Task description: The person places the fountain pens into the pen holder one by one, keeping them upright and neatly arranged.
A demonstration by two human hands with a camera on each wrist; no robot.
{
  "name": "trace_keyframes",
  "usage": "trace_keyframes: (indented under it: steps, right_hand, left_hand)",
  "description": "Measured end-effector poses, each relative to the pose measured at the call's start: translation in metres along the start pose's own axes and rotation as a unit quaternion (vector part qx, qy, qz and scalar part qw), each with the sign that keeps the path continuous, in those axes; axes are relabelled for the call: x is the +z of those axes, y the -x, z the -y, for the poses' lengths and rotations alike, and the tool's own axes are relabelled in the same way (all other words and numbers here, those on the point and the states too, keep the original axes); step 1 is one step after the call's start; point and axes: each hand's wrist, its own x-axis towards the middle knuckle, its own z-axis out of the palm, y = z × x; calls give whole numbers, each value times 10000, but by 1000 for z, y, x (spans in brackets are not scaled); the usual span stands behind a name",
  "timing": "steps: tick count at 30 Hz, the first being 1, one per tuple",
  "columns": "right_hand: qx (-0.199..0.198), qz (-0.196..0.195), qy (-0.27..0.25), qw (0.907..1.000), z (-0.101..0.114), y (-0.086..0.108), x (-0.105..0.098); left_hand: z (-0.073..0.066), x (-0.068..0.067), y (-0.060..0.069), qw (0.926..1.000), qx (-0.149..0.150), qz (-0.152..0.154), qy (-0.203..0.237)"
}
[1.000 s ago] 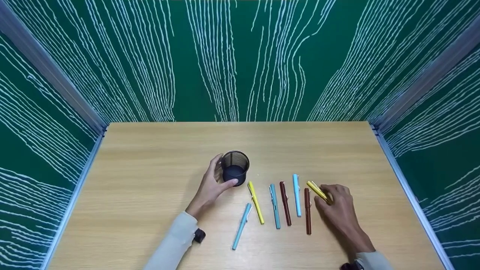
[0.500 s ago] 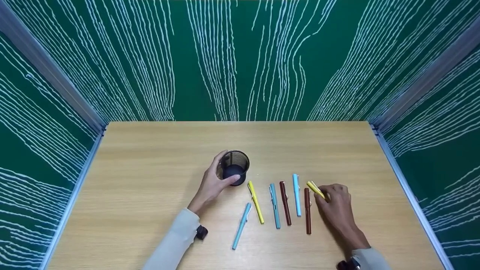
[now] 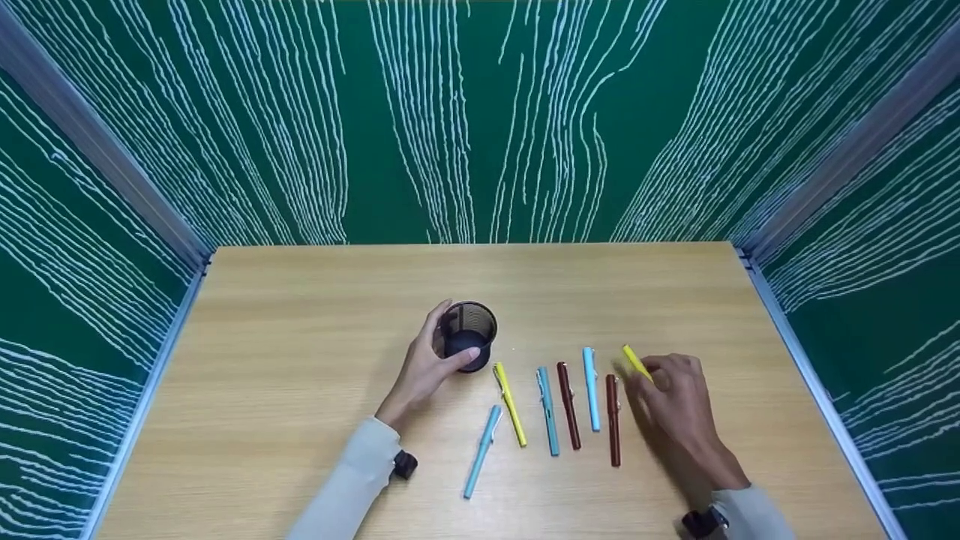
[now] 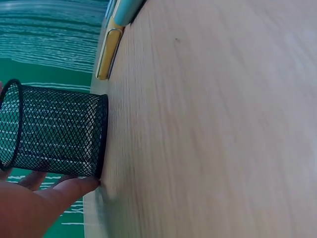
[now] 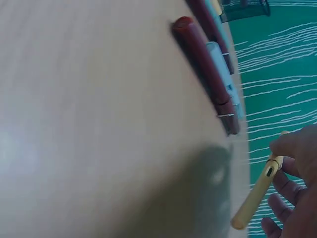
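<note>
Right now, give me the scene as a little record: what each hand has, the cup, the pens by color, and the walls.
Left hand: holds the cup
Cup: black mesh, upright, nothing inside
Right hand: holds a yellow pen, off the table
Blue pens: three, on the table
Brown pens: two, on the table
Other yellow pen: on the table, near the cup
Walls: green, white lines

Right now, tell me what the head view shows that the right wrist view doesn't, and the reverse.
Only the head view shows the left hand gripping the black mesh pen cup and the pale sleeves. Only the right wrist view shows the small dark slot in the barrel of the yellow pen. Both show the right hand pinching that pen, two dark red pens, the green wall and the cup, which the right wrist view cuts off.
</note>
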Motion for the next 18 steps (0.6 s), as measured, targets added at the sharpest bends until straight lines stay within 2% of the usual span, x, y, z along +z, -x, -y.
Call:
trace_keyframes:
  steps: [6,10,14,18]
  right_hand:
    - [-115,-39,-213,9997,14,-8,-6]
    - [-157,-62,-435,9989,24,-14,-9]
    - [-246,-96,-641,9976,35,-20,-11]
    - [-371,-128,-773,9962,45,-27,-13]
  left_hand:
    - [-5,3,-1,9994,-189,-141,-261]
    - [-4,3,1,9992,-267,-119,-258]
    - [-2,2,2,9996,-253,-42,-103]
    - [1,0,1,9993,-238,72,286]
